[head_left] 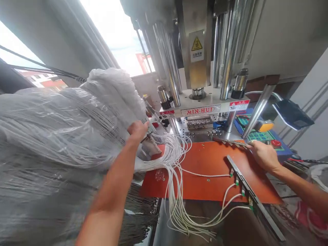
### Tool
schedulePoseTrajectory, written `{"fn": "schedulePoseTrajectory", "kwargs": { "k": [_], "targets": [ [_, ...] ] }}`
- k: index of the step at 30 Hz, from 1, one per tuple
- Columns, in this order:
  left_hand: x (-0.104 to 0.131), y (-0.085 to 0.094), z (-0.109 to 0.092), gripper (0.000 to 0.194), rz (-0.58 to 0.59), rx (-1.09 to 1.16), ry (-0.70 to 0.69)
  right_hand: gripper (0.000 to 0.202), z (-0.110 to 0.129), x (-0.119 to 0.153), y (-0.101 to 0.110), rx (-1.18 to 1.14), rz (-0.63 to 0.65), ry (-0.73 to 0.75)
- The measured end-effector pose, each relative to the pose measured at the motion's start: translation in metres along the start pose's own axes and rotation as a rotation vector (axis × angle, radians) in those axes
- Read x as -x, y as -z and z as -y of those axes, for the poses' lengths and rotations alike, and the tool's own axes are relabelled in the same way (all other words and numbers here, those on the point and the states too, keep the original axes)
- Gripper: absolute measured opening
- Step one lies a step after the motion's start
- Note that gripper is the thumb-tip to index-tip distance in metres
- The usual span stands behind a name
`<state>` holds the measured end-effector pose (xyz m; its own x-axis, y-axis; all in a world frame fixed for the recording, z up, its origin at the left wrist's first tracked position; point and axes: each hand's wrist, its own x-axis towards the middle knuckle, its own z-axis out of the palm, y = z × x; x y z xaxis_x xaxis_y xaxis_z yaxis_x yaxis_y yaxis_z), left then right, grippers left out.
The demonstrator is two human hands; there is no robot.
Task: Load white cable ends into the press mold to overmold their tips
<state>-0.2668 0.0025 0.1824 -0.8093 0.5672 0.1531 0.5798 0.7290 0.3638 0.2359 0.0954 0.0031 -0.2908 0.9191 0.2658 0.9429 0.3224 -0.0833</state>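
At frame centre, the left hand (137, 130) clamps white cables (176, 160) beside the plastic-wrapped bundle (64, 126), while the right hand (263, 155), fingers together, pinches a metal strip (232, 142) near the orange plate's (205, 164) open edge.

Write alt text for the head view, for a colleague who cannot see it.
A person's left hand grips white cables spilling from a large clear plastic bag, while the right hand holds a thin metal strip on an orange work plate. A long metal bar with cable ends fitted lies in front of a press.
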Motion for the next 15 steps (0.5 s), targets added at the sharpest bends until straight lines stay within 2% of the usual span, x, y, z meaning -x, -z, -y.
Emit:
{"fn": "schedulePoseTrajectory", "kwargs": {
  "k": [2,4,5,6,8,9,11,13,15],
  "targets": [
    [0.030,-0.008,-0.008,0.031,-0.142,0.001,-0.193,0.027,0.003,0.005,-0.003,-0.024,0.033,0.012],
    [0.079,-0.023,-0.020,0.032,-0.235,0.112,-0.579,0.026,0.012,0.006,-0.007,-0.057,0.052,0.033],
    [0.107,-0.033,-0.028,0.030,-0.167,0.170,-0.807,0.025,0.018,0.005,-0.010,-0.076,0.057,0.048],
    [0.136,-0.045,-0.036,0.029,-0.039,0.211,-1.029,0.024,0.024,0.003,-0.013,-0.097,0.059,0.066],
    [0.187,-0.073,-0.053,0.042,0.326,0.244,-1.423,0.023,0.038,-0.002,-0.017,-0.143,0.060,0.105],
    [0.206,-0.087,-0.062,0.051,0.459,0.247,-1.523,0.022,0.043,-0.004,-0.018,-0.167,0.059,0.121],
    [0.231,-0.111,-0.077,0.062,0.624,0.217,-1.615,0.021,0.049,-0.005,-0.015,-0.213,0.051,0.129],
    [0.239,-0.128,-0.088,0.063,0.694,0.172,-1.660,0.027,0.048,0.006,-0.004,-0.254,0.028,0.103],
    [0.239,-0.138,-0.095,0.056,0.716,0.145,-1.693,0.039,0.045,0.034,0.015,-0.316,0.002,0.104]
  ]
}}
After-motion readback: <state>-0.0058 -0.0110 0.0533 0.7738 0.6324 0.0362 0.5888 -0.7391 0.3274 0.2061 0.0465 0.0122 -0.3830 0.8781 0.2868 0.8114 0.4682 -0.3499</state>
